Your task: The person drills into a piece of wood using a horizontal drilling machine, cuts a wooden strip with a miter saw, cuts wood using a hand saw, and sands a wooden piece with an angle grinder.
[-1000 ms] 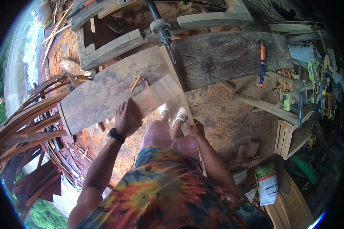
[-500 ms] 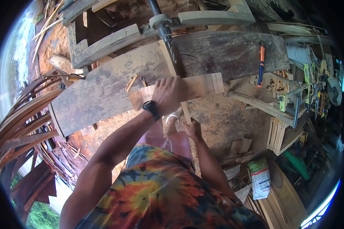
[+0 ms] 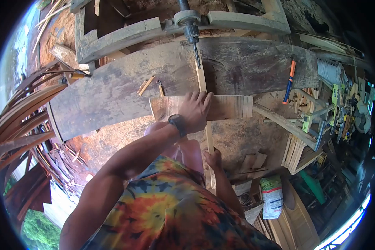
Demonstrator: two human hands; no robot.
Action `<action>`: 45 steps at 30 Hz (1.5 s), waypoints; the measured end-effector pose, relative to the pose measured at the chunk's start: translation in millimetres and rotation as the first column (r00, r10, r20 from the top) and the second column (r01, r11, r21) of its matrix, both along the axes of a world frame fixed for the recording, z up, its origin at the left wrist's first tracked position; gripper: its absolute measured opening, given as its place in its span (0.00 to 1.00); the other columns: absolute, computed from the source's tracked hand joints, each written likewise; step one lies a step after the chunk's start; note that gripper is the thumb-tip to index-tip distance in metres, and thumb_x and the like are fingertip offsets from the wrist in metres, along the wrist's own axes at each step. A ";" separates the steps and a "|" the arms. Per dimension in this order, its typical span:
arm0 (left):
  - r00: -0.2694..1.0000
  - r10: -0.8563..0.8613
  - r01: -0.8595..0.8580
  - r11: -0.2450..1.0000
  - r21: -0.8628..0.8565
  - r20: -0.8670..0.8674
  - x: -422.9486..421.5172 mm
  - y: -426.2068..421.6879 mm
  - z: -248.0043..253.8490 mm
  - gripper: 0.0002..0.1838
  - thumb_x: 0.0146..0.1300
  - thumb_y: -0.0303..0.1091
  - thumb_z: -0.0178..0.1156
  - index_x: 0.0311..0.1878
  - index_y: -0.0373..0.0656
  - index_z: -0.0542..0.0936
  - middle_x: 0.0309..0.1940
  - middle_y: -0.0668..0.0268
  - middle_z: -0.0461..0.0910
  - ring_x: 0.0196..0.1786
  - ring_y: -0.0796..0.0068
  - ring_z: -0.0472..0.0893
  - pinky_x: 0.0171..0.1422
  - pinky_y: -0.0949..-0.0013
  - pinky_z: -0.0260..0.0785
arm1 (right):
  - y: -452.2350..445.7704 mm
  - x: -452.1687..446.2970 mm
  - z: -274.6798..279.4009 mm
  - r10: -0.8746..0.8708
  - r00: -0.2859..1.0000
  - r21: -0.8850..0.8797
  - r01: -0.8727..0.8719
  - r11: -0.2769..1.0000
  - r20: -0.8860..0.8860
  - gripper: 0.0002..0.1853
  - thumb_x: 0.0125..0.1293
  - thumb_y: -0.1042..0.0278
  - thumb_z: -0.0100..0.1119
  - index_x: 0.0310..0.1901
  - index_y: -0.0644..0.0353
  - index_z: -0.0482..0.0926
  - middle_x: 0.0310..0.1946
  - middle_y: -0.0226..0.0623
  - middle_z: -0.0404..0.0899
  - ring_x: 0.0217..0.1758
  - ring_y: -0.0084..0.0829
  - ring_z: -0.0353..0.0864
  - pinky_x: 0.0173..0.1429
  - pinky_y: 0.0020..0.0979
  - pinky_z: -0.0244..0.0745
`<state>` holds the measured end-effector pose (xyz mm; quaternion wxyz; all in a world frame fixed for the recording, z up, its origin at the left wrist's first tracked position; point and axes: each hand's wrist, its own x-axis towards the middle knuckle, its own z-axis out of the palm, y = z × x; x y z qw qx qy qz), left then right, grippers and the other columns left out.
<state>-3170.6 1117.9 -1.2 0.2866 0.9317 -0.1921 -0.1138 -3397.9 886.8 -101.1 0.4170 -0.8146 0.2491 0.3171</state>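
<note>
My left hand [image 3: 196,109], with a black watch on its wrist, lies across a flat wooden board [image 3: 233,107]. Its fingers are bent over the board's far edge. Passing beneath the board is a long, thin wooden strip [image 3: 201,79], whose near part is gripped by my right hand [image 3: 213,158] close to my body. The strip's far end lies at a spiral drill bit [image 3: 196,56] held in a metal chuck [image 3: 191,32]. Whether the bit touches the strip, I cannot tell. Under all this is a dark plank bench [image 3: 112,100].
A pencil-like stick [image 3: 160,88] and small wood offcuts [image 3: 146,85] lie on the bench. An orange and blue tool [image 3: 289,81] rests at its right. A wooden frame [image 3: 246,23] stands behind. Clamps [image 3: 307,121] and stacked strips [image 3: 293,150] are at right; sawdust covers the ground.
The strip has been drawn back towards me by my right hand. The board under my left hand, tilted before, now lies straighter across the strip. The whole view has shifted slightly.
</note>
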 end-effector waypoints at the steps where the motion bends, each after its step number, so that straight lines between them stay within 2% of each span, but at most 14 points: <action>1: 1.000 -0.011 0.011 1.000 0.009 0.011 1.8 -1.0 -1.6 0.44 0.49 0.33 0.63 0.72 0.29 0.64 0.56 0.53 0.72 0.60 0.55 0.71 0.66 0.57 0.60 | -0.7 5.5 -1.0 0.005 1.000 -0.004 -0.005 1.000 -0.001 0.12 0.62 0.65 0.70 0.42 0.64 0.84 0.24 0.40 0.83 0.21 0.27 0.82 0.27 0.33 0.76; 5: 1.000 -0.006 0.006 1.000 0.005 0.008 7.3 -5.3 -3.0 0.43 0.50 0.33 0.62 0.72 0.29 0.64 0.57 0.52 0.72 0.59 0.55 0.71 0.66 0.57 0.60 | -9.9 9.0 -12.1 0.030 0.999 -0.023 -0.031 0.999 -0.031 0.12 0.62 0.66 0.69 0.42 0.65 0.84 0.23 0.38 0.83 0.20 0.26 0.81 0.26 0.31 0.75; 7: 0.998 0.058 -0.055 0.994 -0.090 0.029 11.1 -8.2 -5.7 0.45 0.43 0.28 0.65 0.71 0.32 0.65 0.57 0.49 0.72 0.61 0.48 0.71 0.69 0.49 0.60 | -12.0 9.1 -15.7 0.016 0.999 -0.025 -0.017 1.000 -0.040 0.12 0.61 0.66 0.69 0.41 0.65 0.84 0.23 0.38 0.84 0.20 0.26 0.80 0.26 0.31 0.75; 13: 0.994 0.095 -0.090 0.992 -0.089 0.052 27.9 -15.4 -14.6 0.47 0.41 0.28 0.66 0.71 0.30 0.65 0.59 0.47 0.70 0.62 0.46 0.70 0.71 0.47 0.58 | -8.8 13.3 -9.2 0.176 0.978 -0.085 -0.167 0.982 0.111 0.12 0.60 0.65 0.69 0.40 0.66 0.85 0.24 0.40 0.85 0.25 0.30 0.84 0.32 0.34 0.78; 18: 0.985 0.158 -0.147 0.981 -0.128 0.076 52.1 -12.5 -28.8 0.47 0.41 0.28 0.66 0.71 0.30 0.65 0.62 0.47 0.67 0.64 0.46 0.67 0.71 0.47 0.58 | 2.9 24.9 10.7 0.064 0.997 -0.076 -0.068 0.995 -0.050 0.12 0.59 0.64 0.69 0.39 0.64 0.86 0.27 0.43 0.85 0.32 0.35 0.87 0.39 0.36 0.79; 24: 0.982 0.171 -0.158 0.976 -0.153 0.077 57.4 2.6 -43.0 0.51 0.43 0.28 0.68 0.75 0.35 0.62 0.64 0.45 0.64 0.65 0.42 0.66 0.72 0.44 0.58 | -1.8 21.8 3.9 0.097 0.995 -0.080 -0.099 0.992 -0.029 0.13 0.58 0.64 0.68 0.40 0.63 0.85 0.27 0.42 0.85 0.34 0.37 0.88 0.41 0.36 0.80; 28: 0.973 0.227 -0.228 0.974 0.007 0.042 42.5 23.9 -36.4 0.58 0.47 0.40 0.75 0.79 0.39 0.53 0.71 0.44 0.60 0.75 0.40 0.59 0.83 0.38 0.46 | -7.8 13.1 -8.2 0.055 0.997 -0.071 -0.059 0.996 -0.045 0.13 0.58 0.64 0.68 0.41 0.63 0.85 0.26 0.42 0.85 0.31 0.35 0.87 0.38 0.36 0.80; 30: 0.961 0.276 -0.276 0.961 -0.014 0.019 38.9 40.3 -43.8 0.58 0.47 0.44 0.76 0.79 0.39 0.54 0.71 0.45 0.62 0.74 0.42 0.60 0.83 0.39 0.45 | -5.9 19.9 -2.2 0.065 0.982 -0.106 -0.084 0.991 -0.178 0.15 0.58 0.60 0.70 0.43 0.60 0.86 0.34 0.49 0.87 0.41 0.47 0.89 0.48 0.43 0.81; 32: 0.949 0.314 -0.314 0.950 -0.005 0.043 35.6 49.7 -59.7 0.61 0.43 0.55 0.79 0.77 0.41 0.58 0.69 0.51 0.66 0.73 0.47 0.63 0.83 0.39 0.43 | -4.9 19.8 0.6 0.111 0.984 -0.112 -0.127 0.985 -0.137 0.15 0.59 0.60 0.70 0.44 0.60 0.86 0.33 0.49 0.87 0.41 0.46 0.89 0.47 0.42 0.81; 34: 0.952 0.303 -0.302 0.953 -0.028 0.049 36.2 55.3 -61.4 0.61 0.42 0.58 0.79 0.77 0.42 0.59 0.68 0.52 0.67 0.72 0.47 0.65 0.82 0.40 0.45 | -2.2 28.3 8.9 0.160 0.982 -0.130 -0.172 0.976 -0.099 0.16 0.59 0.60 0.71 0.45 0.60 0.86 0.33 0.49 0.87 0.40 0.44 0.89 0.46 0.41 0.81; 35: 0.955 0.291 -0.288 0.956 -0.050 0.056 35.7 55.8 -62.4 0.62 0.40 0.60 0.79 0.77 0.44 0.60 0.67 0.53 0.68 0.71 0.47 0.66 0.81 0.41 0.47 | -1.3 32.4 13.1 0.116 0.976 -0.090 -0.134 0.987 -0.186 0.16 0.60 0.60 0.71 0.46 0.60 0.85 0.31 0.48 0.86 0.38 0.42 0.89 0.45 0.39 0.81; 37: 0.952 0.300 -0.296 0.953 -0.073 0.057 36.1 55.9 -62.0 0.63 0.39 0.61 0.80 0.77 0.45 0.61 0.67 0.53 0.69 0.70 0.48 0.67 0.79 0.42 0.50 | -7.5 27.2 7.6 0.070 0.958 -0.060 -0.089 0.994 -0.277 0.17 0.60 0.60 0.71 0.46 0.61 0.85 0.30 0.48 0.86 0.36 0.40 0.88 0.43 0.38 0.80; 39: 0.949 0.310 -0.304 0.948 -0.090 0.057 35.9 56.0 -63.1 0.63 0.37 0.61 0.80 0.76 0.46 0.62 0.66 0.54 0.69 0.69 0.48 0.67 0.77 0.43 0.52 | -6.5 23.8 4.7 0.163 0.980 -0.048 -0.170 0.984 -0.114 0.16 0.62 0.61 0.70 0.45 0.64 0.84 0.27 0.41 0.85 0.27 0.28 0.87 0.34 0.32 0.80; 45: 0.951 0.308 -0.303 0.946 -0.114 0.033 36.5 57.6 -66.8 0.63 0.35 0.55 0.83 0.76 0.47 0.63 0.66 0.54 0.70 0.68 0.50 0.69 0.74 0.46 0.56 | -5.1 28.4 8.9 0.056 0.954 -0.031 -0.068 0.997 -0.294 0.17 0.61 0.62 0.71 0.47 0.65 0.83 0.28 0.40 0.85 0.27 0.28 0.85 0.35 0.32 0.80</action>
